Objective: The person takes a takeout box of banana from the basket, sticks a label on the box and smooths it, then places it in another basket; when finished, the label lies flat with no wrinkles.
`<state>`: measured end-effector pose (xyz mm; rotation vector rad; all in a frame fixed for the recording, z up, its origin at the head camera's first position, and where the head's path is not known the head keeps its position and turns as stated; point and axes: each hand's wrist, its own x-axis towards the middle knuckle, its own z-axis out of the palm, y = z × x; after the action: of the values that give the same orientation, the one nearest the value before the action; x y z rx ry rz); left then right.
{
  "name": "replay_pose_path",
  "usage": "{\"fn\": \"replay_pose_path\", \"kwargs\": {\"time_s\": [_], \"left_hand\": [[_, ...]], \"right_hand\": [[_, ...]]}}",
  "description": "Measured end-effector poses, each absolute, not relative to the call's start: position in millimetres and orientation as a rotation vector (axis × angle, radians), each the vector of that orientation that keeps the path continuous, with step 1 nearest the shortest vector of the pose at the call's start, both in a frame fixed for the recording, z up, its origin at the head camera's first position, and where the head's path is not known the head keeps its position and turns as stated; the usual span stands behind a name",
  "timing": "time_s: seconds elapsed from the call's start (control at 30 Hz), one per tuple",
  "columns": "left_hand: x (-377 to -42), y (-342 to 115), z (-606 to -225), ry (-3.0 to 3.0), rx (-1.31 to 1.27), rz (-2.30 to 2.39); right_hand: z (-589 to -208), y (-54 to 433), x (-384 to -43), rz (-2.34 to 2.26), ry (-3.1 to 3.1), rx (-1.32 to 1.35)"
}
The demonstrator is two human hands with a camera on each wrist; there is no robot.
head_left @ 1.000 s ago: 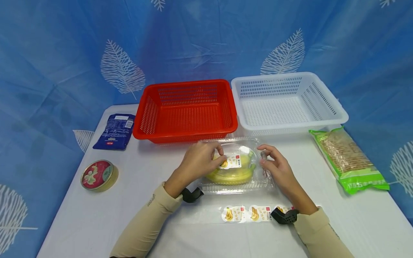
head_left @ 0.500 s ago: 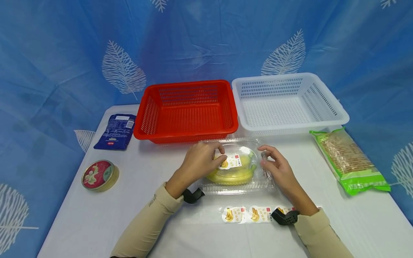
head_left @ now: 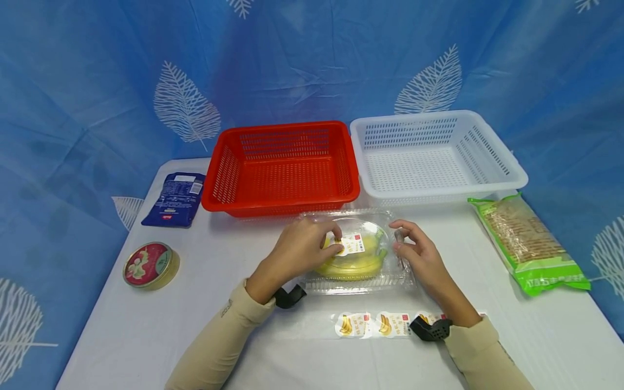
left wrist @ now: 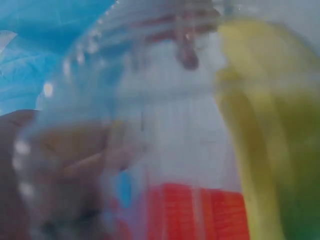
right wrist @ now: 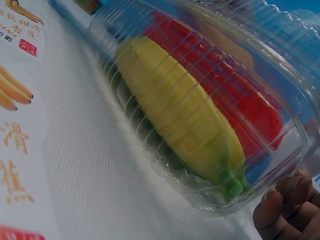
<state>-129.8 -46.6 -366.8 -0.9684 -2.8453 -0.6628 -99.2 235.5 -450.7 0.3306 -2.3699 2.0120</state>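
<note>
A clear plastic clamshell box lies on the table with yellow bananas inside, their stems toward the right. On its lid is a white banana label. My left hand lies over the lid's left part, index finger and thumb bent at the label's left end and covering some of it. With thumb and fingertips my right hand pinches the box's right edge. In the right wrist view those fingers show at the box corner beside the banana. The left wrist view is blurred, with a banana through the plastic.
Behind the box stand a red basket and a white basket. A strip of banana labels lies in front. At left are a blue pouch and a round tin; at right lies a green-edged bag.
My left index finger and thumb have shifted slightly over the label and cover more of its left end. The right hand and the box look unmoved.
</note>
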Motion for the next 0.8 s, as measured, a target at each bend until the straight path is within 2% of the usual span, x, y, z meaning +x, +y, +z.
{"fn": "replay_pose_path", "kwargs": {"time_s": [0.27, 0.47, 0.8], "left_hand": [[-125.1, -58.1, -356.4, -2.814, -0.945, -0.739], [-126.3, -76.2, -353.7, -2.831, -0.821, -0.766], [-115.7, -103.7, -382.5, -2.897, -0.647, -0.823]], "right_hand": [[-450.2, 235.0, -98.9, 2.011, -2.362, 0.329], [-449.5, 233.6, -98.9, 2.042, -2.332, 0.344], [-447.5, 233.3, -98.5, 2.029, -2.322, 0.357]]}}
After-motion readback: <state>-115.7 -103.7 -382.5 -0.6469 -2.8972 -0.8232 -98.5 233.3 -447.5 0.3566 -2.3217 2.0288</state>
